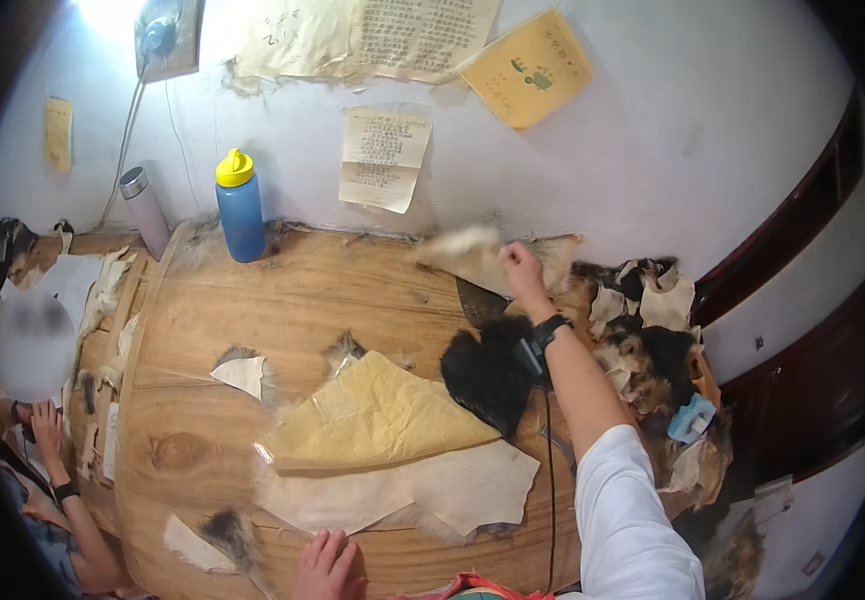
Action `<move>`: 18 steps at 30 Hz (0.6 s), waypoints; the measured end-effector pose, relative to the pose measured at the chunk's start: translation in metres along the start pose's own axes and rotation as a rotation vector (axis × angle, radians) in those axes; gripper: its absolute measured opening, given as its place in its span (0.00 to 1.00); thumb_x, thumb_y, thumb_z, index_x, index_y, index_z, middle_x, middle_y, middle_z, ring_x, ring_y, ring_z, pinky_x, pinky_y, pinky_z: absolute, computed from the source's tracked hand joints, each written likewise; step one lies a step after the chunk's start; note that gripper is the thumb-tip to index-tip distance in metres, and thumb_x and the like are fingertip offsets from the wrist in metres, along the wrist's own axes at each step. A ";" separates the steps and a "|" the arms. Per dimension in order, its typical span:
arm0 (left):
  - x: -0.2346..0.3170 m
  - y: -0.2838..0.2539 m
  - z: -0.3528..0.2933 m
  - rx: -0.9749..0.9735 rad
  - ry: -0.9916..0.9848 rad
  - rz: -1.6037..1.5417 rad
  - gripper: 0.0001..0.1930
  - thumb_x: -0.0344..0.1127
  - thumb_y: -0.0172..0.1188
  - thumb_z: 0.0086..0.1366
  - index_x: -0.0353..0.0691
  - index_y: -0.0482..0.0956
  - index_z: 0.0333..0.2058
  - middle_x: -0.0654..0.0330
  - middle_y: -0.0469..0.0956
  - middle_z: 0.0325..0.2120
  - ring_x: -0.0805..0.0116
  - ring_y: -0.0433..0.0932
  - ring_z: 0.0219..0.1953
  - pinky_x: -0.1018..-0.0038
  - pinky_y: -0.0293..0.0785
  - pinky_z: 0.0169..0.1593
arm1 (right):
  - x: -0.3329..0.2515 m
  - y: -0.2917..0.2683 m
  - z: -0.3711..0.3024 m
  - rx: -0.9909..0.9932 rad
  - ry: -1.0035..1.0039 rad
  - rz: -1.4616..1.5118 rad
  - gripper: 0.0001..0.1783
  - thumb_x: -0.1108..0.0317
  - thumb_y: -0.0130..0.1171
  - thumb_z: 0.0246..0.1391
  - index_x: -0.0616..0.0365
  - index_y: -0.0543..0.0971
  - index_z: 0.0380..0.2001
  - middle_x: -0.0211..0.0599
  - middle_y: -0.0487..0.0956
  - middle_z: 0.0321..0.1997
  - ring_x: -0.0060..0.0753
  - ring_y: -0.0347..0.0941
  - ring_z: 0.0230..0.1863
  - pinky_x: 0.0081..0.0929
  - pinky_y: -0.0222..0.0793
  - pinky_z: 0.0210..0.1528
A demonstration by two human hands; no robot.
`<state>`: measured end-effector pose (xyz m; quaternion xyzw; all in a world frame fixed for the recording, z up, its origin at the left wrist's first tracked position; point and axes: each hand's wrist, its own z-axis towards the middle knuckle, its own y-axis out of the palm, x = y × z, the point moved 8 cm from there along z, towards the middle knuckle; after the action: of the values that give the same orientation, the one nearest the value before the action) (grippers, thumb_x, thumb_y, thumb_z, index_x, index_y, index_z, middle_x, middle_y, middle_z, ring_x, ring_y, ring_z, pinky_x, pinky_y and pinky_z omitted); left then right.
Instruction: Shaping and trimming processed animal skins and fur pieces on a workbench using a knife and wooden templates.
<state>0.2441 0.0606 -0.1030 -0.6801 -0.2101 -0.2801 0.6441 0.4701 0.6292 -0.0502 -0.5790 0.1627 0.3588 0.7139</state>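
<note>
My right hand reaches to the far side of the table, fingers closed on a pale fur piece smeared by motion. A black fur piece lies under that forearm. My left hand rests at the near edge, fingers stretched out, just below a large cream hide piece. A folded yellow sheet, perhaps a paper pattern, overlaps this hide. Small hide scraps with fur, one white and one by the near left, lie around it.
A blue bottle with a yellow lid and a pinkish flask stand by the wall. Fur scraps heap on the right, with a light-blue object. A black cord crosses the table. Another person's hand is at left.
</note>
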 end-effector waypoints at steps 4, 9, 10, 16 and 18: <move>0.002 -0.003 -0.006 0.036 -0.009 -0.001 0.35 0.33 0.63 0.58 0.38 0.65 0.65 0.46 0.61 0.66 0.42 0.57 0.68 0.52 0.56 0.68 | -0.051 -0.042 0.008 0.126 -0.033 0.344 0.10 0.65 0.57 0.62 0.60 0.75 0.40 0.32 0.75 0.30 0.27 0.66 0.32 0.26 0.65 0.39; -0.003 0.006 -0.015 -0.031 0.018 0.123 0.34 0.41 0.57 0.65 0.36 0.60 0.67 0.43 0.59 0.67 0.40 0.56 0.69 0.50 0.56 0.68 | -0.164 -0.089 -0.076 0.035 -0.201 0.548 0.07 0.70 0.54 0.64 0.61 0.75 0.41 0.26 0.75 0.30 0.17 0.65 0.32 0.21 0.64 0.35; -0.002 0.004 -0.014 0.041 0.058 0.074 0.34 0.38 0.62 0.60 0.35 0.65 0.63 0.43 0.62 0.65 0.38 0.58 0.67 0.49 0.56 0.68 | -0.194 -0.097 -0.111 -0.033 -0.251 0.537 0.06 0.72 0.56 0.62 0.61 0.76 0.42 0.29 0.76 0.31 0.16 0.66 0.33 0.20 0.65 0.35; 0.011 -0.022 -0.019 0.157 -0.012 -0.016 0.28 0.26 0.65 0.55 0.34 0.72 0.57 0.44 0.68 0.59 0.41 0.66 0.62 0.54 0.64 0.63 | -0.257 -0.073 -0.337 -0.719 -0.803 0.172 0.18 0.67 0.70 0.50 0.60 0.79 0.44 0.42 0.83 0.35 0.33 0.81 0.35 0.25 0.75 0.36; 0.017 -0.034 -0.023 0.260 0.019 -0.072 0.24 0.23 0.64 0.55 0.35 0.74 0.53 0.47 0.72 0.56 0.42 0.70 0.58 0.56 0.69 0.60 | -0.231 -0.072 -0.377 -0.871 -0.647 0.176 0.19 0.64 0.70 0.50 0.59 0.80 0.44 0.42 0.83 0.35 0.35 0.82 0.38 0.26 0.76 0.38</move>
<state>0.2321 0.0396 -0.0662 -0.5805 -0.2628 -0.2798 0.7181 0.4304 0.1935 0.0467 -0.6650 -0.1808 0.6112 0.3892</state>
